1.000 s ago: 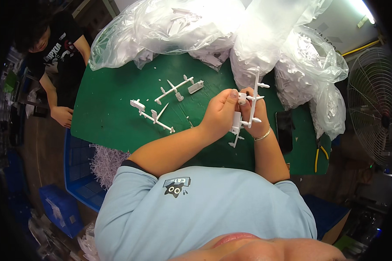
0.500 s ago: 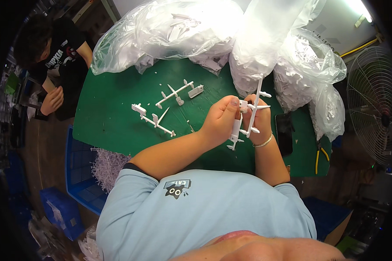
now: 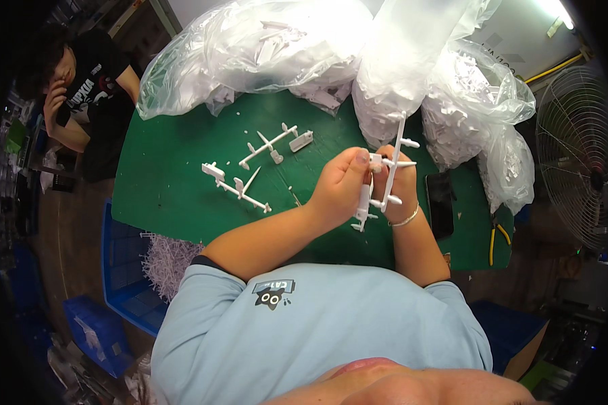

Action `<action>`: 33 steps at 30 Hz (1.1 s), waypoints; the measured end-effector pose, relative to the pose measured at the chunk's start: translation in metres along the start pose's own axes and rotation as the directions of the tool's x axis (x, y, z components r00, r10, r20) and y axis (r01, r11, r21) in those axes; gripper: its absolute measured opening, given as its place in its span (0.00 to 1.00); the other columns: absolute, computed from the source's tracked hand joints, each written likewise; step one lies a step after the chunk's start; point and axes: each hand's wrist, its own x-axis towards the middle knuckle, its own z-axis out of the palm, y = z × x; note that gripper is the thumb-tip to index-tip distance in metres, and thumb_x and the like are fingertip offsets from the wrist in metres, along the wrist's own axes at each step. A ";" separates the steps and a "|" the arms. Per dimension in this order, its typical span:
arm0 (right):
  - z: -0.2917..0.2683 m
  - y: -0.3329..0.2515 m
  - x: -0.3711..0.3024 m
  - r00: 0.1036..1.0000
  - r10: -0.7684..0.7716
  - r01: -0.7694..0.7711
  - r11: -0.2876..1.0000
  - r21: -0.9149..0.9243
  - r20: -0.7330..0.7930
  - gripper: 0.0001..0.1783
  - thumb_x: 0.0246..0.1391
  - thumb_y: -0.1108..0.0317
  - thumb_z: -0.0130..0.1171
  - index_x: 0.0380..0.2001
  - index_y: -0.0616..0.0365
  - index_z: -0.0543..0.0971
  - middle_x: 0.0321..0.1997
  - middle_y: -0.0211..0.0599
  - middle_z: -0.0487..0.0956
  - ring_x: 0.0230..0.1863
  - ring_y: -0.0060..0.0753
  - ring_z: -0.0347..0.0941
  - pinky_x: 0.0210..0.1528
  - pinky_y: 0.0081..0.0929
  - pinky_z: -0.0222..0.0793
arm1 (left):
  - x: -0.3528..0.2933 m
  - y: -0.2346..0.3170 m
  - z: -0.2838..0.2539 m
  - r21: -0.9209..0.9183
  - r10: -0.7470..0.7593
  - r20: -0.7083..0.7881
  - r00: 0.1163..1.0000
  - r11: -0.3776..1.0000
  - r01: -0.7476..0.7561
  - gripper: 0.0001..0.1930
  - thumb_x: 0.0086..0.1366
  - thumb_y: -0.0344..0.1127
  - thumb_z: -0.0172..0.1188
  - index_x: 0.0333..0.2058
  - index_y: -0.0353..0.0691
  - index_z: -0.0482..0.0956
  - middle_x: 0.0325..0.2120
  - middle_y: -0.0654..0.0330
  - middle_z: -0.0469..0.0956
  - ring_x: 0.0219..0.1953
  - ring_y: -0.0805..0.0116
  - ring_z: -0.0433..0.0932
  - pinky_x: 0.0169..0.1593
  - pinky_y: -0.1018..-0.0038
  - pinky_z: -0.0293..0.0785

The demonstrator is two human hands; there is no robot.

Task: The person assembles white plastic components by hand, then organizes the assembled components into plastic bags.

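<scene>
Above the near part of the green table, my two hands meet around white moulded plastic. My left hand is closed with thumb and fingers on a small white plastic part. Closed beside it, my right hand grips a white plastic sprue, a long bar with side prongs standing upright. The parts touch or nearly touch between the hands; fingers hide the exact contact. Left of my hands, another sprue with parts lies on the table, and a second sprue lies closer to me.
Clear bags of white parts line the far edge. A dark phone and yellow-handled pliers lie right, near a fan. A blue crate with white sprue scraps stands at lower left. Another person sits left.
My hands keep nearly the same hold on the white parts, with only a slight shift in the picture. The other person's hand has risen toward their head.
</scene>
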 end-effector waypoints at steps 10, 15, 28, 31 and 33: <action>0.003 0.001 -0.002 0.998 0.037 -0.042 0.993 0.112 0.041 0.22 0.63 0.59 0.53 0.19 0.60 0.67 0.17 0.35 0.63 0.17 0.33 0.59 0.22 0.30 0.55 | 0.001 0.006 0.006 0.048 0.015 -0.016 1.000 0.999 -0.014 0.18 0.74 0.51 0.44 0.31 0.44 0.68 0.18 0.69 0.67 0.17 0.82 0.63 0.20 0.82 0.58; 0.004 0.002 -0.004 0.998 0.041 -0.046 0.993 0.110 0.049 0.23 0.63 0.58 0.53 0.17 0.59 0.64 0.16 0.33 0.60 0.16 0.31 0.55 0.21 0.30 0.53 | 0.001 0.003 -0.002 0.040 -0.006 0.034 0.999 0.999 0.005 0.18 0.75 0.48 0.43 0.33 0.41 0.70 0.23 0.68 0.70 0.22 0.83 0.66 0.25 0.83 0.62; 0.000 -0.008 0.003 0.976 0.100 -0.101 0.995 -0.006 0.191 0.14 0.59 0.62 0.54 0.26 0.63 0.71 0.21 0.45 0.70 0.22 0.44 0.67 0.26 0.35 0.62 | 0.021 0.007 -0.024 0.036 0.129 -0.123 0.984 0.991 -0.125 0.20 0.76 0.49 0.41 0.26 0.43 0.66 0.18 0.71 0.64 0.19 0.84 0.60 0.22 0.81 0.59; 0.004 -0.017 0.004 0.971 0.105 -0.108 0.994 0.001 0.217 0.18 0.57 0.56 0.57 0.27 0.62 0.72 0.21 0.42 0.69 0.22 0.42 0.65 0.26 0.33 0.61 | 0.028 0.014 -0.025 -0.031 0.108 -0.199 0.974 0.993 -0.116 0.21 0.76 0.48 0.41 0.24 0.44 0.63 0.15 0.69 0.62 0.16 0.81 0.59 0.20 0.80 0.58; 0.004 -0.021 0.004 0.964 0.051 -0.048 0.999 -0.020 0.260 0.20 0.55 0.53 0.59 0.26 0.62 0.72 0.21 0.40 0.68 0.22 0.41 0.64 0.26 0.33 0.60 | 0.029 0.013 -0.024 -0.097 0.068 -0.215 0.974 0.991 -0.090 0.20 0.75 0.49 0.42 0.25 0.44 0.62 0.13 0.66 0.60 0.13 0.77 0.57 0.17 0.77 0.56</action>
